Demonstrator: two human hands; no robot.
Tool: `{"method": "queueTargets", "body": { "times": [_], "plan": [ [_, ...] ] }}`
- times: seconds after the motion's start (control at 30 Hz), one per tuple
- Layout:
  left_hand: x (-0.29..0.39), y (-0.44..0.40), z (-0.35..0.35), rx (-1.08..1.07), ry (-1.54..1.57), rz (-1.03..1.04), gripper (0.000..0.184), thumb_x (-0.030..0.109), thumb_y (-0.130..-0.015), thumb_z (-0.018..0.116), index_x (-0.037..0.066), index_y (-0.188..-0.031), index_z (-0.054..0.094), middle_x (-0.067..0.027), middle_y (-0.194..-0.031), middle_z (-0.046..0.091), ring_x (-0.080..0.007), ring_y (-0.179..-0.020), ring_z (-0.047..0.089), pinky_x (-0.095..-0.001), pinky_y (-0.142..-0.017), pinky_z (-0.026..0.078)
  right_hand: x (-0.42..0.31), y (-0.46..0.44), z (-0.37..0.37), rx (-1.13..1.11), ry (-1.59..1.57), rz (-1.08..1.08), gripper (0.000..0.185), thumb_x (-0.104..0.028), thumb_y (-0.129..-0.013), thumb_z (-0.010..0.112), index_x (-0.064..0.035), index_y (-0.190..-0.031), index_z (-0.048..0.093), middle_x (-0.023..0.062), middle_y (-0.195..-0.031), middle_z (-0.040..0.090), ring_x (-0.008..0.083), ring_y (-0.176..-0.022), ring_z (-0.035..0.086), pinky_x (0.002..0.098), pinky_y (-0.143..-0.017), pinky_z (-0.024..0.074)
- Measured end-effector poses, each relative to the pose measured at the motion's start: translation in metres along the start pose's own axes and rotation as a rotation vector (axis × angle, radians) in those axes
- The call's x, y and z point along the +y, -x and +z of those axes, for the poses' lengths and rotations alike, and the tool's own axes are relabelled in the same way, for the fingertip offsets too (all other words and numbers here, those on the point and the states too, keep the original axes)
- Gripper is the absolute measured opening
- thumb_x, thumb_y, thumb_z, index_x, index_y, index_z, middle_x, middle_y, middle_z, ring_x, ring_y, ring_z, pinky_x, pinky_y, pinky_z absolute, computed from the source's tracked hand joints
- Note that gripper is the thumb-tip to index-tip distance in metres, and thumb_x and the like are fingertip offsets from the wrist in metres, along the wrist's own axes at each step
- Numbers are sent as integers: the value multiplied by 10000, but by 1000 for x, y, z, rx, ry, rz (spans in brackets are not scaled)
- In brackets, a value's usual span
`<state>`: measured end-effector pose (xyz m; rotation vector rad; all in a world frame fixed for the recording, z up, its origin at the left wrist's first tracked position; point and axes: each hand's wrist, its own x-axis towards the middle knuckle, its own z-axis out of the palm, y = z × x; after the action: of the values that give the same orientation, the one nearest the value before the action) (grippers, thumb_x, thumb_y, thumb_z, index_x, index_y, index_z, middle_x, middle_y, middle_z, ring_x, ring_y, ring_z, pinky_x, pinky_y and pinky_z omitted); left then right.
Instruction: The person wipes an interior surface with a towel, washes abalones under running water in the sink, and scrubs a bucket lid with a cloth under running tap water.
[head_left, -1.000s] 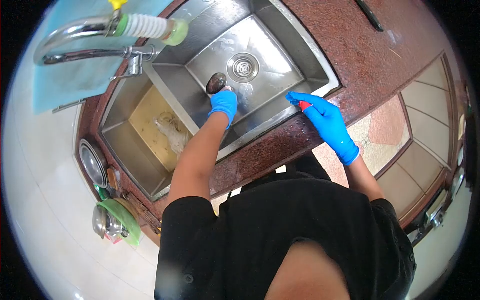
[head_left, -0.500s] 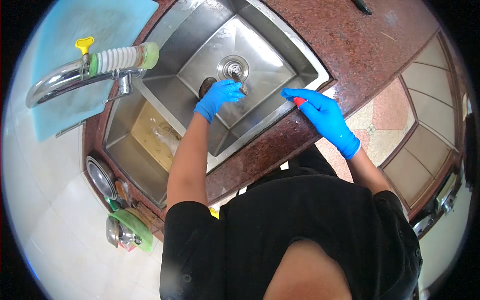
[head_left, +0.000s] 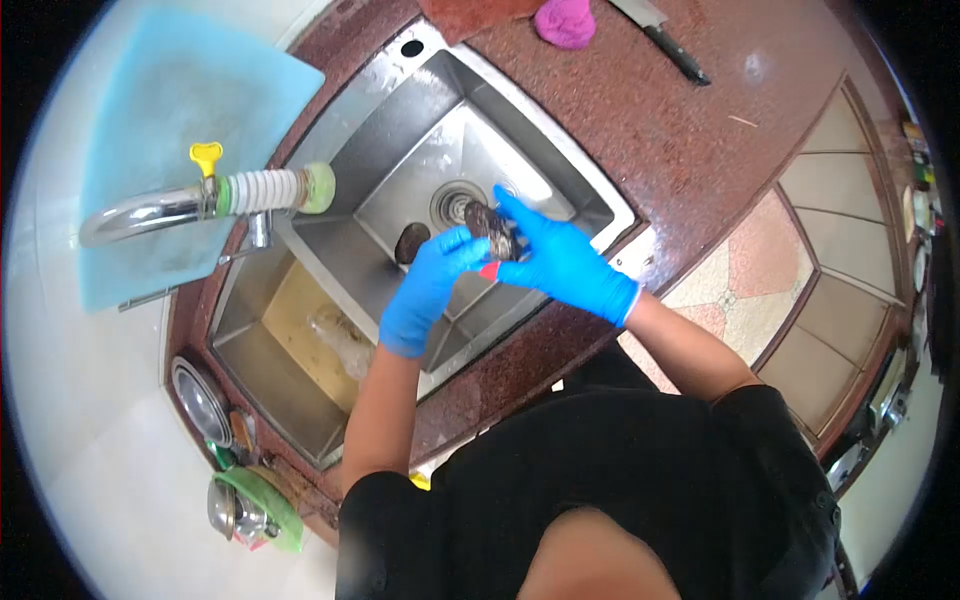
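Both my hands wear blue gloves and meet over the steel sink basin [head_left: 360, 150]. My left hand [head_left: 430, 290] grips a dark, oval, rough-skinned object [head_left: 488, 228] with a paler patch at its lower end; its exact kind is unclear. My right hand [head_left: 570, 262] is beside it, fingers curved around its far side. A small red item [head_left: 489, 271] shows at the right thumb, and the rest of it is hidden in the grip. A second dark oval object [head_left: 410, 243] lies in the basin, left of the drain [head_left: 452, 203].
A faucet [head_left: 150, 215] with a white ribbed sleeve reaches in from the left, before a blue board [head_left: 190, 90]. The second basin [head_left: 280, 370] holds a clear plastic bag [head_left: 335, 335]. On the counter lie a black-handled knife [head_left: 675, 52] and a pink cloth [head_left: 565, 22].
My left hand has lifted the dark object from near the drain. My right hand has come left from the counter edge to meet it, bringing the red item. The view has shifted.
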<state>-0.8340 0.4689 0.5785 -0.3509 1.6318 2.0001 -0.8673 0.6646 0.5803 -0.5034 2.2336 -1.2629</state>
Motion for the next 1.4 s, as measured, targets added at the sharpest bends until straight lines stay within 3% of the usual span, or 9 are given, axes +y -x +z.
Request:
{"method": "queueTargets", "body": {
  "times": [0.3,0.37,0.4,0.47,0.63,0.77,0.9,1.17,1.4],
  "plan": [
    [-14,4,-23,-141,-317,-42,259,133,-908,600,32,-1142,645,-38,-1009,665,-89,-913,592,-243,-826,464,5,1,12,-60,-151,47,843,-309,-765,793,-94,-1454,356,177,-1262,589,186,-1120,587,331,-923,474],
    [-9,2,-27,-6,142,-125,269,182,-907,615,31,-1131,618,-30,-971,642,-106,-826,576,-268,-737,468,12,0,10,-53,-109,56,837,-316,-762,791,-86,-1446,368,196,-1261,583,208,-1138,583,339,-938,466],
    [-26,-8,-45,83,-27,-9,326,283,-892,640,34,-1096,595,-31,-975,633,-139,-807,590,-306,-708,484,14,1,7,5,-59,64,842,-323,-760,790,-84,-1446,366,199,-1261,582,216,-1141,583,342,-941,464],
    [-64,-40,-97,362,-737,-243,572,416,-776,738,6,-1136,563,-126,-979,650,-236,-975,648,-392,-824,521,17,1,4,83,-23,68,843,-332,-757,785,-80,-1444,366,204,-1264,578,241,-1147,585,348,-950,459],
    [-143,-75,-148,494,-1434,-398,812,385,-669,821,-29,-1247,429,-240,-1158,560,-374,-1017,629,-453,-855,525,23,7,3,95,-28,41,842,-358,-750,766,-68,-1431,363,234,-1180,599,344,-1061,620,398,-886,495],
    [-178,-92,-149,726,-1435,-308,465,213,-842,644,-16,-1205,468,-220,-1113,573,-345,-962,654,-415,-773,557,30,13,2,112,-42,16,866,-336,-739,781,-63,-1436,347,247,-1219,579,361,-1115,594,400,-923,487],
    [-160,-92,-137,613,-1502,-243,192,109,-848,579,40,-1026,601,-171,-931,670,-297,-901,675,-409,-750,550,32,13,-1,113,-29,-46,871,-341,-747,776,-53,-1439,334,265,-1220,568,392,-1100,588,417,-916,489],
    [-105,-70,-100,517,-1332,-209,532,366,-599,811,56,-989,625,-161,-973,679,-310,-902,667,-428,-793,525,23,11,-7,111,53,-81,893,-290,-732,765,-83,-1467,302,227,-1199,587,372,-1048,616,400,-898,488],
    [-59,-17,-58,527,-633,34,446,270,-670,787,59,-1026,621,-93,-923,686,-207,-854,661,-351,-759,510,-7,-37,-45,159,553,-276,879,-335,-709,755,-38,-1424,339,180,-1140,612,340,-929,633,419,-747,496]
  ]
}}
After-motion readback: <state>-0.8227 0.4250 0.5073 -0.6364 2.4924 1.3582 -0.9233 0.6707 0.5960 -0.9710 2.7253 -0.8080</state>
